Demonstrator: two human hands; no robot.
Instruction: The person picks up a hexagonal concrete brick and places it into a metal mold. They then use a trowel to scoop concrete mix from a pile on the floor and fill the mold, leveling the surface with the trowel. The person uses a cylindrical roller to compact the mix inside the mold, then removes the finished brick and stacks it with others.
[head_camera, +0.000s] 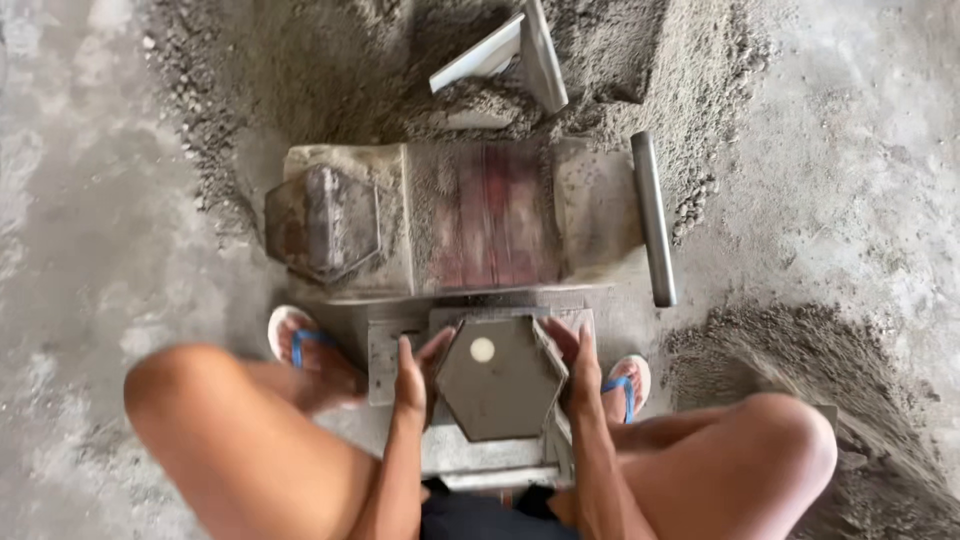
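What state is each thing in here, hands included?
Left hand: pressed against the left side of the hexagonal mould.
Right hand: pressed against its right side.
Hexagonal mould: held between both hands, flat face with a pale round spot up.
Press bench: dusted with grey mix, hexagonal plate at its left end.
Metal bar: lying along the bench's right end.
Shovel: stuck in the mix pile.

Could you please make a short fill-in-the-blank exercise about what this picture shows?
1. Both hands, the left hand and the right hand, grip a mould with ____ sides.
2. The person's feet wear sandals with ____ straps.
3. The metal scoop lies in the ____ of sandy mix.

Missing words: six; blue; pile
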